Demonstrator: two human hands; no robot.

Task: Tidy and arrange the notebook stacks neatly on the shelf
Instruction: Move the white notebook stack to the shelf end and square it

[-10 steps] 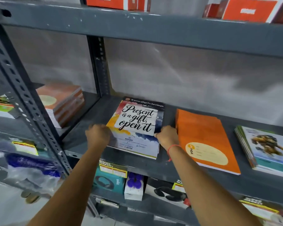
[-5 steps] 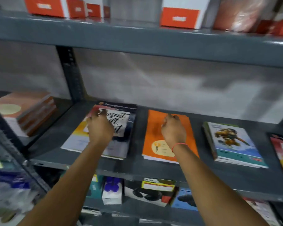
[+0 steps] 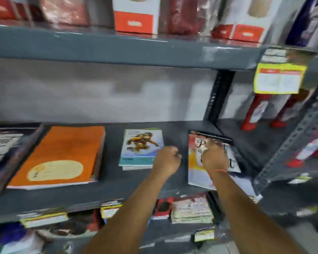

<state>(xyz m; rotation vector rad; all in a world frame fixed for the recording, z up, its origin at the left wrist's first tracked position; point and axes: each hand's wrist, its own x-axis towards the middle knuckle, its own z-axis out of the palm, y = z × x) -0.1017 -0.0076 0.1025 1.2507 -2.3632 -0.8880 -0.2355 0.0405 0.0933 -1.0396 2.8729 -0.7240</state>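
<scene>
Several notebook stacks lie on the grey metal shelf. From left to right they are a script-lettered stack cut off by the edge, an orange stack, a small cartoon-cover stack and a second script-lettered stack. My left hand hovers with curled fingers in the gap between the cartoon stack and the right script stack, holding nothing. Lying on top of the right script stack, my right hand has bent fingers and hides part of the lettering. Motion blur hides whether it grips.
The shelf above carries red-and-white boxes and wrapped red packs. A black upright post stands behind the right stack. A yellow price tag hangs at upper right, with red bottles beyond it. Small boxed goods fill the lower shelf.
My view and both hands have swept right along the shelf. The hands left the first script stack and the orange stack and are now at the cartoon stack and the far-right stack.
</scene>
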